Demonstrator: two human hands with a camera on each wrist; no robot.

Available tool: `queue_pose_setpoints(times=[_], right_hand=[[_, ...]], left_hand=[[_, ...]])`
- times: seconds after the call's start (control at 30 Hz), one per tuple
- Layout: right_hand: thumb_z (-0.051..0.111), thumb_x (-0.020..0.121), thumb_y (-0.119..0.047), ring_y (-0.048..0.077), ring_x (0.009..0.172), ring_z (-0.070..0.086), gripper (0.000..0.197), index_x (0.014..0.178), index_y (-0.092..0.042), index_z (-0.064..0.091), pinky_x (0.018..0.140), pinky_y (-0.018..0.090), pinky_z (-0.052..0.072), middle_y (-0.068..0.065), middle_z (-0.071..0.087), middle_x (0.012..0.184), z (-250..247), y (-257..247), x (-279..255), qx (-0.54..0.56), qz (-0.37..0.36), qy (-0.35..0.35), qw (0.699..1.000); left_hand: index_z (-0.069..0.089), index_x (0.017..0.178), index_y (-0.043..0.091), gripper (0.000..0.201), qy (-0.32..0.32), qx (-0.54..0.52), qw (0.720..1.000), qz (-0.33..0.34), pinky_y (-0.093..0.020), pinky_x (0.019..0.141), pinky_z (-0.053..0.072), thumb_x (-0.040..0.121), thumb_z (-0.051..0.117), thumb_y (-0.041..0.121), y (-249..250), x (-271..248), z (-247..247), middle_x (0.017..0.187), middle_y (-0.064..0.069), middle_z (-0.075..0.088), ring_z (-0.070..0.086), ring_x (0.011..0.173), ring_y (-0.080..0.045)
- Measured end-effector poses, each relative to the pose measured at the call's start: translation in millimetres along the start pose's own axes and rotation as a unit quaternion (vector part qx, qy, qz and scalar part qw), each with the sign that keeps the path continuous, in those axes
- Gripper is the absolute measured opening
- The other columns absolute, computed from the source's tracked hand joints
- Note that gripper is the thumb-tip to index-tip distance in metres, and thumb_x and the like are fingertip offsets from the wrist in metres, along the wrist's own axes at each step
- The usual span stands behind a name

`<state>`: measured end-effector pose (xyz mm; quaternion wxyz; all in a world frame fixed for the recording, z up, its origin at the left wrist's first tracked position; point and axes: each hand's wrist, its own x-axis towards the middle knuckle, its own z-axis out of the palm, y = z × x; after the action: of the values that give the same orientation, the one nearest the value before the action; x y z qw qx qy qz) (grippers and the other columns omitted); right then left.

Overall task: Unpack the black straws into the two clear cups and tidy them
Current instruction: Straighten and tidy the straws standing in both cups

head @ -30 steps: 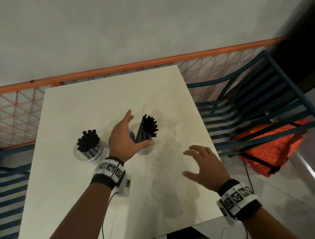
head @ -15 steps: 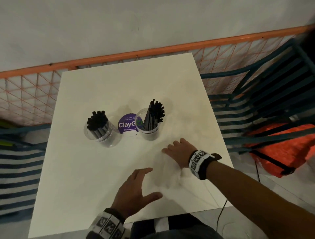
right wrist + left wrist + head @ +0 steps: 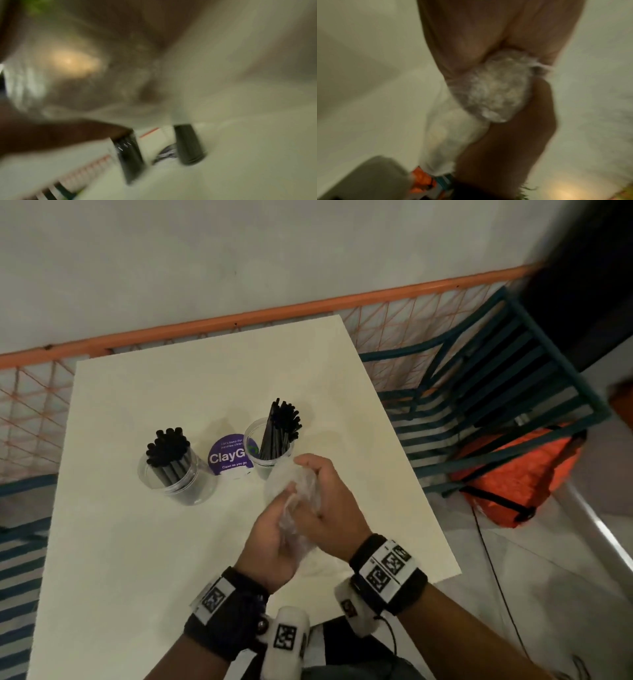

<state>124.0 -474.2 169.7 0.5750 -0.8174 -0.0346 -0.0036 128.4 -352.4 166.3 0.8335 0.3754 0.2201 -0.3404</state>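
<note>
Left hand: the left hand (image 3: pixel 270 537) is curled around the lower part of a crumpled clear plastic wrapper (image 3: pixel 297 497), its fingers folded into the film; it grasps the wrapper and nothing else.
Right hand: the right hand (image 3: pixel 329 501) is clenched over the upper part of the same wrapper, fingers bent inward, pressing the film against the left hand.
Wrist views: the left wrist view shows the wrapper (image 3: pixel 493 89) as a pale ball squeezed between the two hands; the right wrist view is too blurred to tell more.
Landmark: the purple round sticker (image 3: pixel 228 456) on the white table (image 3: pixel 144 542).
Left cup: a clear cup (image 3: pixel 174 477) stands just left of the sticker, with black straws (image 3: pixel 168 443) upright in a tight bundle.
Right cup: a second clear cup (image 3: pixel 265 455) touches the right edge of the sticker; its straws (image 3: pixel 282 422) lean and fan out a little.
Hands and sticker: both hands are just in front of the sticker and to its right, very near the right cup and above the table.
Step in hand: I judge that unpacking is done, since no loose straw is visible, and the empty packaging is now being balled up.
Next move: probably to put the wrapper aside, then to straighten the leaning straws in the right cup; this asks for a light touch so that the cup does not tip.
</note>
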Motion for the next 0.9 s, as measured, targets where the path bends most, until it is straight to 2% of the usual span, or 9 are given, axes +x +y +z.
queue_pose_setpoints(times=[0.1,0.23,0.27,0.37,0.43,0.57,0.7,0.8,0.9], right_hand=[[0.061,0.082,-0.058,0.015,0.131,0.042,0.066,0.14,-0.029,0.045,0.106,0.036,0.038,-0.002,0.046,0.142,-9,12,-32,-0.209,-0.06,0.024,0.976],[0.051,0.09,-0.06,-0.006,0.129,0.046,0.061,0.146,-0.043,0.033,0.101,0.02,0.044,-0.013,0.046,0.143,3,-4,-69,0.236,0.168,0.058,0.955],[0.051,0.088,-0.058,0.0,0.121,0.057,0.059,0.144,-0.042,0.038,0.096,0.026,0.051,-0.01,0.056,0.135,6,-8,-73,0.374,0.228,0.092,0.894],[0.058,0.084,-0.057,0.025,0.109,0.067,0.057,0.132,-0.028,0.055,0.097,0.045,0.052,0.007,0.067,0.121,6,-6,-75,0.529,0.315,0.191,0.765],[0.061,0.091,-0.05,0.03,0.106,0.067,0.05,0.124,-0.013,0.059,0.098,0.047,0.051,0.013,0.067,0.118,2,0,-79,0.52,0.34,0.238,0.747],[0.074,0.077,-0.055,0.037,0.108,0.066,0.062,0.115,-0.006,0.063,0.101,0.057,0.048,0.021,0.066,0.121,-22,25,-93,0.511,0.335,0.344,0.713],[0.073,0.074,-0.06,0.036,0.098,0.068,0.077,0.125,-0.005,0.055,0.089,0.05,0.055,0.025,0.065,0.118,-66,30,-114,0.579,0.322,0.313,0.68],[0.062,0.091,-0.044,0.026,0.083,0.068,0.06,0.131,-0.004,0.043,0.072,0.036,0.058,0.018,0.069,0.096,-82,24,-148,0.528,0.257,0.262,0.766],[0.053,0.1,-0.022,0.015,0.1,0.065,0.036,0.132,-0.017,0.038,0.085,0.031,0.054,0.004,0.067,0.105,-95,34,-181,0.365,0.177,0.238,0.883]], left_hand=[[0.064,0.122,0.004,0.041,-0.02,-0.047,0.999,-0.001,-0.038,0.072,0.064,0.09,0.055,0.027,9,-3,-2,0.116,-0.02,0.07,0.074,0.094,-0.027],[0.061,0.122,0.022,0.031,-0.023,0.16,0.98,0.113,-0.047,0.078,0.061,0.096,0.048,0.011,-3,-11,-6,0.113,-0.012,0.072,0.072,0.098,-0.028],[0.058,0.117,0.027,0.031,-0.03,0.329,0.918,0.219,-0.049,0.083,0.059,0.091,0.051,0.012,-10,-12,-9,0.113,-0.008,0.069,0.069,0.101,-0.026],[0.046,0.116,0.024,0.037,-0.115,0.742,0.533,0.391,-0.037,0.078,0.049,0.081,0.054,0.031,-35,-10,-19,0.115,-0.002,0.061,0.059,0.102,-0.024],[0.046,0.127,0.019,0.05,-0.147,0.795,0.44,0.391,-0.043,0.09,0.046,0.082,0.053,0.041,-41,-14,-18,0.129,-0.004,0.06,0.054,0.12,-0.029],[0.035,0.148,0.016,0.071,-0.273,0.677,0.578,0.365,-0.04,0.113,0.036,0.086,0.062,0.035,-46,-28,-4,0.156,-0.004,0.037,0.034,0.144,-0.021],[0.059,0.129,0.013,0.039,-0.232,0.701,0.459,0.494,-0.041,0.09,0.053,0.093,0.063,0.028,-76,-25,25,0.135,-0.008,0.062,0.061,0.114,-0.021],[0.073,0.103,-0.001,0.022,-0.16,0.694,0.472,0.519,-0.033,0.08,0.056,0.089,0.065,0.014,-109,-7,50,0.105,-0.013,0.075,0.064,0.092,-0.019],[0.074,0.092,0.001,0.021,-0.144,0.704,0.529,0.453,-0.015,0.076,0.047,0.084,0.058,0.013,-145,8,78,0.092,-0.009,0.074,0.065,0.083,-0.018]])
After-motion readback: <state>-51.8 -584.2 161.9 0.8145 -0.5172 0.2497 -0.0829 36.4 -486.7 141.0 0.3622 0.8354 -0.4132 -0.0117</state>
